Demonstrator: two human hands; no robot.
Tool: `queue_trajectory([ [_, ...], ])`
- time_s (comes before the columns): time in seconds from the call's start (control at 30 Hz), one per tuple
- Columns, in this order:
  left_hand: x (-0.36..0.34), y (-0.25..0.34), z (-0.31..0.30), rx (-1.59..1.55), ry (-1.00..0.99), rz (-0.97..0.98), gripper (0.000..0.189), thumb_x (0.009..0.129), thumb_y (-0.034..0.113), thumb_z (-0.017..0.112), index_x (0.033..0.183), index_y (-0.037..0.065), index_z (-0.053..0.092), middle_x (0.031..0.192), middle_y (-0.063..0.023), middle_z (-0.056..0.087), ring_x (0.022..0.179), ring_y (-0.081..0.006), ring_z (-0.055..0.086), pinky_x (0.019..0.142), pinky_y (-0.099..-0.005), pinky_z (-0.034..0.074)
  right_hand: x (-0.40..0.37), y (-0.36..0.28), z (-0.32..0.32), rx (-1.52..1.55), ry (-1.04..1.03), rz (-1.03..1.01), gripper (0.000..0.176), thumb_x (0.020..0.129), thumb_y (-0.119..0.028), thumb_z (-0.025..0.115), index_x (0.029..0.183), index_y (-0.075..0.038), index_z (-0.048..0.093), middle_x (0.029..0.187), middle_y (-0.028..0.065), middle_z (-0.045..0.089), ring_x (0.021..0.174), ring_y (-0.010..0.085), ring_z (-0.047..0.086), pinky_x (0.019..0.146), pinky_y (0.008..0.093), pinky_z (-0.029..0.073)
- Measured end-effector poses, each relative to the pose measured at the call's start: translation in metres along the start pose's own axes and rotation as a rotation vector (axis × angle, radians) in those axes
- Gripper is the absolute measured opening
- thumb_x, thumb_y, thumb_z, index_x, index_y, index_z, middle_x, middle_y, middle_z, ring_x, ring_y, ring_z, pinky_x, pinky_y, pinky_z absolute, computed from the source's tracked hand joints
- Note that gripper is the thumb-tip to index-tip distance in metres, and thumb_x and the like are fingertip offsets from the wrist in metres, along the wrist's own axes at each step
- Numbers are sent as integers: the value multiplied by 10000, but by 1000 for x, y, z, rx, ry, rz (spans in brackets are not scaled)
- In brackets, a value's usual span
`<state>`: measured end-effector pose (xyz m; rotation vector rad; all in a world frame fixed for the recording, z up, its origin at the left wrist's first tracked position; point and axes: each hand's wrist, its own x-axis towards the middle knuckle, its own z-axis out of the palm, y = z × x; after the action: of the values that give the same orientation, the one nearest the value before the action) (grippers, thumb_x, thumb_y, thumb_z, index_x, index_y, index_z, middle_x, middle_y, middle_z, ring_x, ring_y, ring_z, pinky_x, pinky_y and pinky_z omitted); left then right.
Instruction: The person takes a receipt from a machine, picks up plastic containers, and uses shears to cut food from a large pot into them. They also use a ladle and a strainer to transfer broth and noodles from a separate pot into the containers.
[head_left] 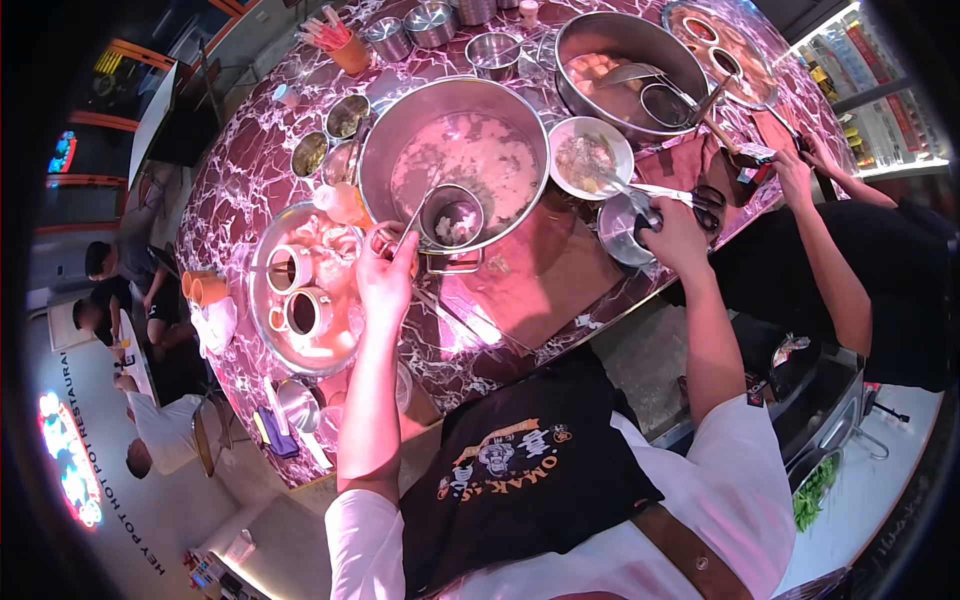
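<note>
My left hand (pixel 385 272) grips the thin handle of a wire strainer ladle (pixel 452 218), which rests at the near rim of a large steel pot (pixel 372 160) of pale broth. My right hand (pixel 668 228) is closed on black-handled scissors (pixel 690 198). Their blades reach into a white bowl (pixel 560 135) of food beside the pot. Just under that hand sits a small steel bowl (pixel 615 232).
A round tray (pixel 262 250) with two mugs lies left of my left hand. Beyond are small sauce tins (pixel 345 115), an orange cup of utensils (pixel 348 50) and a second steel pot (pixel 630 40). Another person's hand (pixel 795 170) works at the counter's right end.
</note>
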<state>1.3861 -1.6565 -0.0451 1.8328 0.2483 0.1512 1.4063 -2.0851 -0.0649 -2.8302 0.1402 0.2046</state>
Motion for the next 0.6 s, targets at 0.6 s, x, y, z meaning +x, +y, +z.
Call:
queue_trajectory([
  [0.6, 4, 7, 9, 15, -55, -10, 201, 903, 73, 728, 1060, 14, 616, 776, 58, 543, 702, -28, 474, 646, -193, 406, -25, -21, -56, 424, -13, -82, 461, 773, -57, 662, 1228, -40, 589, 1034, 194, 692, 992, 327, 689, 879, 392, 519],
])
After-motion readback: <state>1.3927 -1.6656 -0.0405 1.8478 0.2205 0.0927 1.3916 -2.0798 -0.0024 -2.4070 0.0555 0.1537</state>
